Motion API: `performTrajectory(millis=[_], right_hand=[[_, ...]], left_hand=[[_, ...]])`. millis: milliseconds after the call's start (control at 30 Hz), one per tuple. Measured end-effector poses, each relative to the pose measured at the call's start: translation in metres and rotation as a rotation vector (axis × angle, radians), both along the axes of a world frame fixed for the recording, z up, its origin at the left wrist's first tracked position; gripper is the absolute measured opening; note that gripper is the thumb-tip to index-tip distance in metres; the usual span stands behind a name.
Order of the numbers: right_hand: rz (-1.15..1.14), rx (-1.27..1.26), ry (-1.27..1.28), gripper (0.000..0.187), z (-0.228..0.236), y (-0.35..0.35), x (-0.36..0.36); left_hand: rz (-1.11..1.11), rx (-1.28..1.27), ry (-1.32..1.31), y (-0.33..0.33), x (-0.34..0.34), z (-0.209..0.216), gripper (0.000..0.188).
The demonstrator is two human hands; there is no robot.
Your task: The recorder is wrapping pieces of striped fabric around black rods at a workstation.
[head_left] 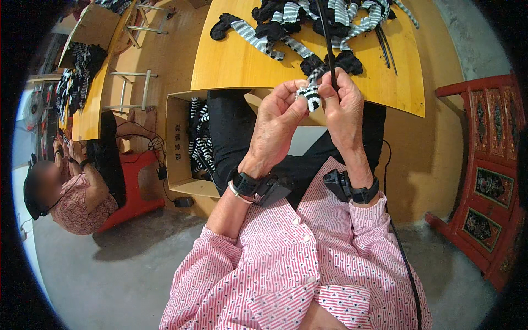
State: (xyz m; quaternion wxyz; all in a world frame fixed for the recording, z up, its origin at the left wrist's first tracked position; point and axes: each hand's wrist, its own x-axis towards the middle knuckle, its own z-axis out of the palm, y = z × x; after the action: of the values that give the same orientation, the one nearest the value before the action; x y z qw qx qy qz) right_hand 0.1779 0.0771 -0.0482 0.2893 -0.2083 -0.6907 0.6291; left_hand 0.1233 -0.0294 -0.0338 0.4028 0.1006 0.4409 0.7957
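Note:
At the near edge of the yellow table [242, 69], my left hand [275, 121] pinches a black-and-white striped knitted piece [313, 101], sock-like in form, between thumb and fingers. My right hand [345, 113] is closed round the lower end of a thin black rod [325, 30], which points away over the table. Its fingertips are close beside the knitted piece; whether they also grip the fabric I cannot tell. Beyond my hands lies a heap of striped and black knitted pieces [291, 14], sock-like too. Two thin dark sticks [386, 49] rest at its right.
Left of my legs stands a cardboard box [177, 151] with striped knitwear [201, 132] inside. Cables [157, 137] run on the floor. At far left a person [82, 192] sits on a red stool [135, 187] by another table. A carved red wooden chair [481, 181] stands right.

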Motion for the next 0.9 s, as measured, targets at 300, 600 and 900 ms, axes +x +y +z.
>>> performTrajectory(millis=[300, 600, 900], right_hand=[[0.099, 0.056, 0.078, 0.011, 0.003, 0.009, -0.006], [0.023, 0.286, 0.048, 0.011, 0.014, 0.002, 0.002], [0.023, 0.543, -0.022, 0.009, 0.024, -0.004, 0.012]], left_hand=[[-0.072, 0.016, -0.001, -0.004, 0.005, 0.008, 0.014], [-0.249, 0.103, -0.466, -0.016, -0.004, 0.011, 0.012], [-0.022, 0.067, -0.212, -0.021, -0.006, 0.004, 0.007]])
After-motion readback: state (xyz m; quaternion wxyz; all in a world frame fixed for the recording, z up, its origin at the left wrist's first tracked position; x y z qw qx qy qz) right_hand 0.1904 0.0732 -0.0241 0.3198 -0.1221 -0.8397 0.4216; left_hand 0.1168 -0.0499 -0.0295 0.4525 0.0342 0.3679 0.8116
